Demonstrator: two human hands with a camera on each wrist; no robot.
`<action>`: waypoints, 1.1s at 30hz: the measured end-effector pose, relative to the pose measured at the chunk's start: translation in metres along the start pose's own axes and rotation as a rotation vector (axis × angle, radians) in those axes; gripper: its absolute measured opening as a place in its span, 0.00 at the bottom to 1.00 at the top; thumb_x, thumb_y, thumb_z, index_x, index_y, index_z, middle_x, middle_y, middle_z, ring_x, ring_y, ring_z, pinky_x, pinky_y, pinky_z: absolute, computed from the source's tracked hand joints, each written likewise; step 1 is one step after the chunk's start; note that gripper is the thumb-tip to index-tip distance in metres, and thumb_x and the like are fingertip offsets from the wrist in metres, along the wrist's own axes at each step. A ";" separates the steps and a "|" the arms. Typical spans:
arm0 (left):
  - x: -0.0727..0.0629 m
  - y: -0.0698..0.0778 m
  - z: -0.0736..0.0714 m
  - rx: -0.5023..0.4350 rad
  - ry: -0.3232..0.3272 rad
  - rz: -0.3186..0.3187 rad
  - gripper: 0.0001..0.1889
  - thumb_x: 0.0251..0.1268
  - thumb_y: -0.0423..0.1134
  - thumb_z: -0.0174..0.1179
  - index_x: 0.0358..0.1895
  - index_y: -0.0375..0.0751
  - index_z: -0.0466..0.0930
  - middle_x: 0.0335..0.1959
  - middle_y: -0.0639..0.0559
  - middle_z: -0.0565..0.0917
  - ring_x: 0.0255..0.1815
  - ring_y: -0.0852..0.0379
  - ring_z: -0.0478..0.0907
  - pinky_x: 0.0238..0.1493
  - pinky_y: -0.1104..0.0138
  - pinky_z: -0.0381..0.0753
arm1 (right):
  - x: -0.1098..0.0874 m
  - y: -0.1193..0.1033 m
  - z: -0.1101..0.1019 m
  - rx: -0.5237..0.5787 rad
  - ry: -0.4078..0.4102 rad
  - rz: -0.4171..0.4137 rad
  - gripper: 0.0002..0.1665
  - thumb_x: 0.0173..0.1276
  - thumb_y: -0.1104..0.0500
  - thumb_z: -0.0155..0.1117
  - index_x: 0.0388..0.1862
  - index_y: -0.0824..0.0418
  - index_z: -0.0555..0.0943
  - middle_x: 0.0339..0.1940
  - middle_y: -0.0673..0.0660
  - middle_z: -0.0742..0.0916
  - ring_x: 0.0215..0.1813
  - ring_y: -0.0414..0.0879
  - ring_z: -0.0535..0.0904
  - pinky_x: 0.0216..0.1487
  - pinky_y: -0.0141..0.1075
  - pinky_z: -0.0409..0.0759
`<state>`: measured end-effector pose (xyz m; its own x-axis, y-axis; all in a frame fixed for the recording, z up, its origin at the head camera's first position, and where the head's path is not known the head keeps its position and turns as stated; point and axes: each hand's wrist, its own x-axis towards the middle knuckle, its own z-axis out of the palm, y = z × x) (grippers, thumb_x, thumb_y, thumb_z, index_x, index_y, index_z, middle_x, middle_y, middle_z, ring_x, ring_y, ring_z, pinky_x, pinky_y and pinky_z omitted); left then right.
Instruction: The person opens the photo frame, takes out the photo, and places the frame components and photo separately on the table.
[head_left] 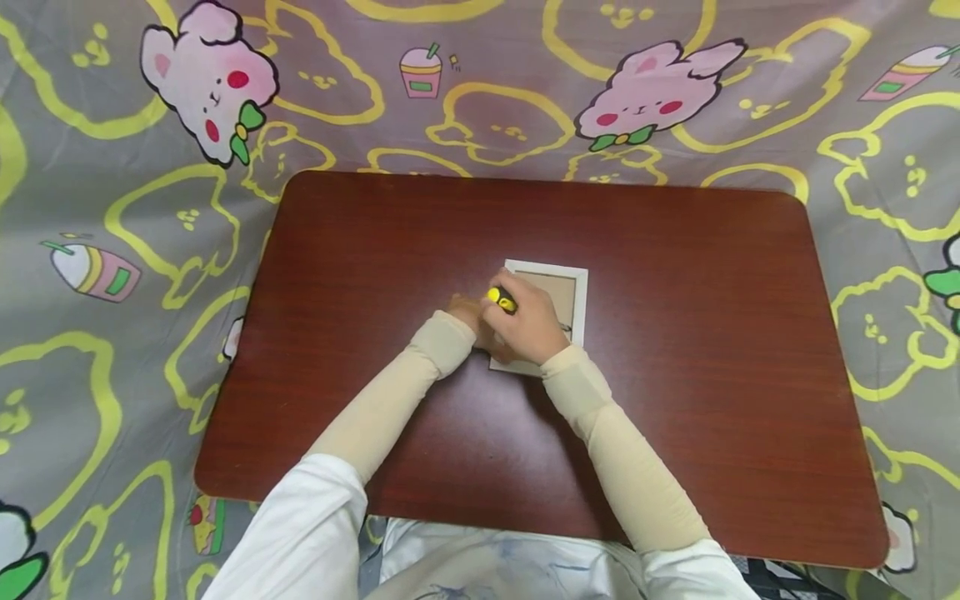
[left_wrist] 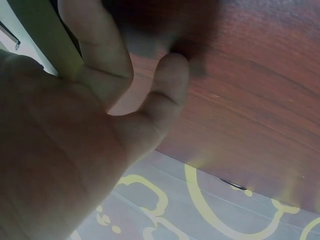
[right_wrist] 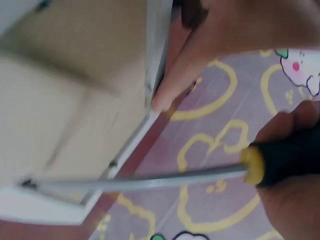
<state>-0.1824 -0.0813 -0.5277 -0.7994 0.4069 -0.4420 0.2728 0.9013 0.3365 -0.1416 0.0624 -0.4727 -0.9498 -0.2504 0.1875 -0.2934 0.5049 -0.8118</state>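
Note:
A picture frame (head_left: pixel 581 300) with a white rim lies back up near the middle of the table, and its tan backing board (right_wrist: pixel 75 100) shows small dark metal tabs along the edge. My right hand (head_left: pixel 531 323) grips a screwdriver by its black and yellow handle (head_left: pixel 508 302). In the right wrist view the metal shaft (right_wrist: pixel 170 180) runs across the frame's edge, its tip at a dark tab (right_wrist: pixel 30 184) near one corner. My left hand (head_left: pixel 471 315) holds the frame by its left side, a fingertip at the white rim; the right hand partly covers it in the head view.
The reddish-brown wooden table (head_left: pixel 697 358) has rounded corners and extends well to both sides of the frame. A grey cloth (head_left: pixel 180 250) with yellow outlines and cartoon animals hangs behind and beside it. Cables (head_left: pixel 787 575) show below the front right edge.

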 end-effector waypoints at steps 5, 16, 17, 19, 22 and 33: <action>-0.002 0.015 -0.016 0.079 -0.151 -0.003 0.70 0.41 0.63 0.79 0.84 0.48 0.41 0.83 0.54 0.32 0.71 0.43 0.69 0.73 0.39 0.49 | 0.000 0.004 -0.015 0.024 -0.002 0.010 0.09 0.62 0.53 0.60 0.39 0.55 0.80 0.27 0.52 0.80 0.28 0.46 0.72 0.30 0.40 0.70; -0.001 0.011 -0.014 0.084 -0.157 0.025 0.77 0.42 0.64 0.78 0.81 0.57 0.19 0.81 0.55 0.22 0.70 0.36 0.68 0.71 0.34 0.49 | -0.006 0.013 -0.027 0.125 0.010 -0.039 0.09 0.65 0.58 0.61 0.41 0.60 0.81 0.28 0.53 0.81 0.30 0.46 0.74 0.32 0.39 0.71; 0.000 0.011 -0.014 0.092 -0.156 0.026 0.77 0.42 0.65 0.78 0.80 0.57 0.18 0.81 0.55 0.22 0.70 0.37 0.68 0.71 0.34 0.49 | -0.006 0.014 -0.028 0.131 0.019 -0.042 0.08 0.65 0.58 0.61 0.40 0.61 0.81 0.27 0.53 0.81 0.30 0.46 0.73 0.32 0.39 0.70; -0.001 0.012 -0.015 0.106 -0.151 0.035 0.78 0.41 0.65 0.78 0.81 0.54 0.19 0.81 0.54 0.23 0.70 0.38 0.69 0.71 0.34 0.50 | -0.007 0.016 -0.034 0.139 0.042 -0.047 0.06 0.65 0.59 0.60 0.39 0.60 0.80 0.26 0.53 0.80 0.29 0.46 0.72 0.31 0.38 0.69; -0.003 0.014 -0.016 0.113 -0.149 0.045 0.77 0.40 0.66 0.77 0.81 0.51 0.21 0.81 0.52 0.23 0.70 0.40 0.69 0.70 0.34 0.51 | -0.009 0.019 -0.044 0.177 0.066 -0.065 0.04 0.65 0.60 0.59 0.35 0.61 0.78 0.24 0.52 0.78 0.26 0.46 0.71 0.28 0.36 0.68; -0.004 0.013 -0.018 0.095 -0.164 0.050 0.77 0.41 0.64 0.77 0.81 0.50 0.21 0.81 0.52 0.21 0.72 0.40 0.66 0.70 0.32 0.50 | -0.014 0.032 -0.069 0.524 0.101 -0.095 0.08 0.67 0.69 0.48 0.33 0.73 0.75 0.21 0.70 0.76 0.22 0.49 0.73 0.25 0.33 0.74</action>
<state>-0.1859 -0.0738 -0.5064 -0.6879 0.4629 -0.5591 0.3652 0.8864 0.2846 -0.1455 0.1391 -0.4626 -0.9351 -0.1815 0.3043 -0.3090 -0.0024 -0.9510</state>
